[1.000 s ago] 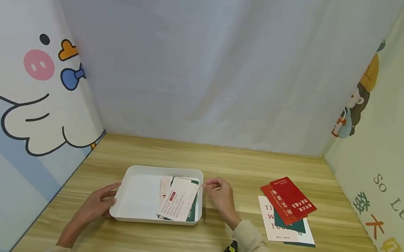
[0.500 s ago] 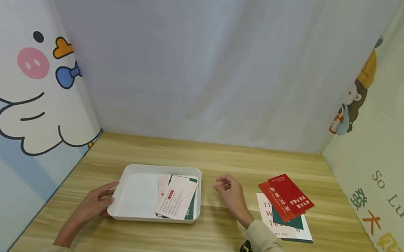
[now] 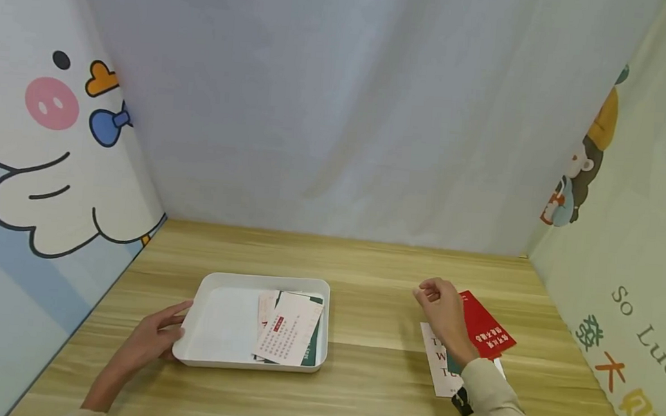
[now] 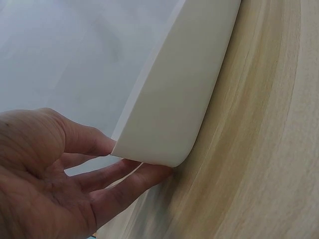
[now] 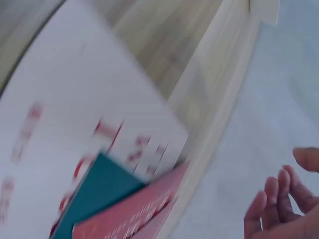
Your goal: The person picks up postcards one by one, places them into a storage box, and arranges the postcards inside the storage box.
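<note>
A white tray [image 3: 218, 362] stands on the table with several cards [image 3: 290, 329] overlapping in its right half, a white printed one on top. My left hand [image 3: 154, 334] holds the tray at its left end; in the left wrist view the thumb is at the rim and the fingers lie against the outer wall. To the right, my right hand [image 3: 442, 312] hovers over a loose pile with nothing in its loosely bent fingers. That pile has a red card [image 3: 488, 328] on top, a green card [image 5: 99, 194] and a white card with red letters [image 3: 434, 366], partly hidden by the hand and sleeve.
The wood-grain table [image 3: 356, 377] meets a pale curtain [image 3: 340, 105] at the back. Printed panels stand on both sides, a cartoon figure [image 3: 56, 105] on the left one. A small black object [image 3: 461, 402] shows beside the right sleeve.
My right hand has moved right, from the tray's right edge to above the card pile. The left hand keeps its place at the tray's left end.
</note>
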Demonstrator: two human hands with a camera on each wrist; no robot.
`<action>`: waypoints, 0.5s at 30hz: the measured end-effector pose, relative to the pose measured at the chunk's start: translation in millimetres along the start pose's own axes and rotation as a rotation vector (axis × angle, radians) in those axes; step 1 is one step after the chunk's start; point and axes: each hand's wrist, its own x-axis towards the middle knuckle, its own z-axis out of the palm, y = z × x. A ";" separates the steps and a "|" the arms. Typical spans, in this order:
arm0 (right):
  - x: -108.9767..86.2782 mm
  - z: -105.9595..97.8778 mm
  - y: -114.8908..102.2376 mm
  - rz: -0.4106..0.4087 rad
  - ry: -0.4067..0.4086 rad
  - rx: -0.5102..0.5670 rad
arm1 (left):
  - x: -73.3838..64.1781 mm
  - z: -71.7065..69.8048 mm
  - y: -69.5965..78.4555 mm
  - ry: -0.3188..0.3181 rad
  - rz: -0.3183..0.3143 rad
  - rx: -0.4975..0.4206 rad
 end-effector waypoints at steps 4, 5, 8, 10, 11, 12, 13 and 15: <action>5.1 -17.8 14.8 0.011 0.142 -0.068 | -1.8 -1.4 0.0 0.001 -0.011 -0.002; 6.2 -22.4 18.2 0.023 0.168 -0.091 | -2.4 -1.4 0.1 0.000 -0.011 -0.003; 10.0 -36.6 28.2 0.079 0.210 -0.140 | -3.7 -1.1 -0.2 -0.002 -0.003 -0.013; 11.7 -46.2 33.9 0.128 0.203 -0.166 | -3.8 -0.8 -0.2 0.001 0.003 -0.016; 12.0 -50.6 36.4 0.155 0.193 -0.177 | -3.6 -0.8 -0.4 0.004 0.005 -0.018; 12.3 -54.5 39.1 0.180 0.180 -0.184 | -3.2 -0.8 -0.5 0.004 0.011 -0.020; 12.3 -57.8 41.7 0.200 0.162 -0.195 | -2.8 -0.8 -0.6 0.003 0.016 -0.022; 12.1 -62.9 46.4 0.237 0.116 -0.225 | -1.9 -1.0 -0.7 0.003 0.023 -0.026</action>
